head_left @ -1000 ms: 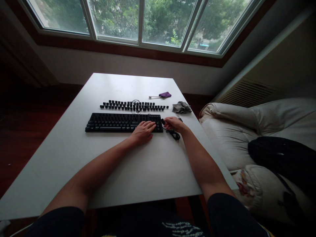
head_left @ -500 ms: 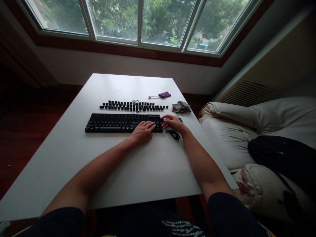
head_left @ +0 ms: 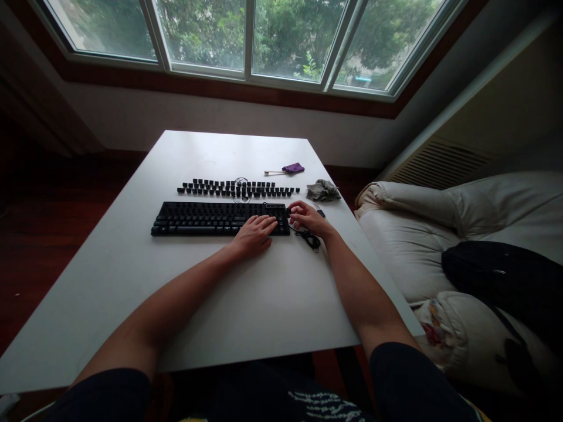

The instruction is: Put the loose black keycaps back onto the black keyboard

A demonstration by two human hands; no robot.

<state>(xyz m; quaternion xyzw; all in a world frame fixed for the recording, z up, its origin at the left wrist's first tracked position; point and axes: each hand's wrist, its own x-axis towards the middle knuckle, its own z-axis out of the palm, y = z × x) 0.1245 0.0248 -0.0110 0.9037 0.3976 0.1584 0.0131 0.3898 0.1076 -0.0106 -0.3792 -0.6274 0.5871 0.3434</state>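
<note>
A black keyboard [head_left: 197, 220] lies on the white table [head_left: 220, 316]. My left hand [head_left: 255, 234] rests flat on its right part, fingers stretched out over the number keys. At the keyboard's right edge, my right hand [head_left: 307, 218] is curled with thumb and fingers pinched around a small black keycap-like piece [head_left: 289, 212]. A bundled black USB cable [head_left: 310, 239] lies just below that hand. Behind the keyboard stand rows of loose black keycaps [head_left: 237, 189]. Part of a dark object [head_left: 321, 213] shows behind my right wrist, mostly hidden.
A crumpled grey cloth [head_left: 323, 190] lies near the table's right edge. Farther back is a purple cloth or pouch [head_left: 293, 168] with a thin white stick [head_left: 273, 173] beside it. A pale sofa [head_left: 396, 234] stands close on the right, with a dark bag [head_left: 501, 281] on it.
My right hand has shifted up very slightly and its fingers have curled a little more at the keyboard's edge. The left hand stays in place.
</note>
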